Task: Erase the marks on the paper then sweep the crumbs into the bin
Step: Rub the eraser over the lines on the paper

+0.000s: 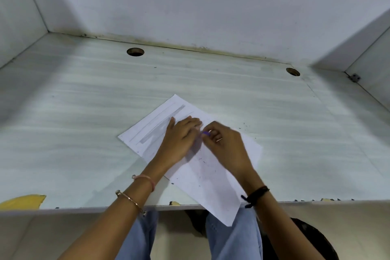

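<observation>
Her left hand [181, 137] lies flat, pinning the paper [213, 175]; at its 3 o'clock her right hand [225, 141] pinches a purple eraser [205, 133]

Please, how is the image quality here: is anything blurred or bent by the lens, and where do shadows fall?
Head view: the right hand and purple eraser are slightly motion-blurred; the left hand and paper look sharper. The wide-angle lens bends the desk's front edge. Soft shadows lie under both hands and along the desk's left side; no strong glare.
</observation>
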